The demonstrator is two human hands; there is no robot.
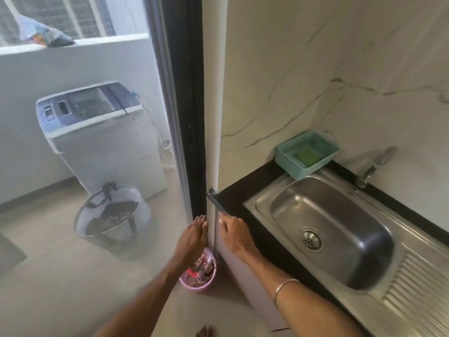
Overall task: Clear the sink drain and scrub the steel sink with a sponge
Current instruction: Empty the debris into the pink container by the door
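Marble-walled kitchen corner beside glass door. Steel sink (pixel 340 229) set in black counter, drain (pixel 311 239) just right of right hand (pixel 234 235); green sponge (pixel 308 154) in teal basket (pixel 286 158) behind sink. Right hand grasps dark cabinet handle (pixel 216 203) at sink's left. Left hand (pixel 193 235), fingers straight, presses door frame (pixel 194 117).

The sink (pixel 328 229) is plain grey steel, with a ridged, striped draining board along its right side and a round drain (pixel 311 239) pierced with small holes in its basin. The bench (pixel 245 188) around the sink is black. Behind the sink, the wall (pixel 315 69) is cream marble with thin grey veins. At the sink's far left corner sits a pale teal basket (pixel 306 158) with a lattice pattern, holding a green sponge (pixel 308 154). On the floor left of the sink stands a pink bowl (pixel 199 276).
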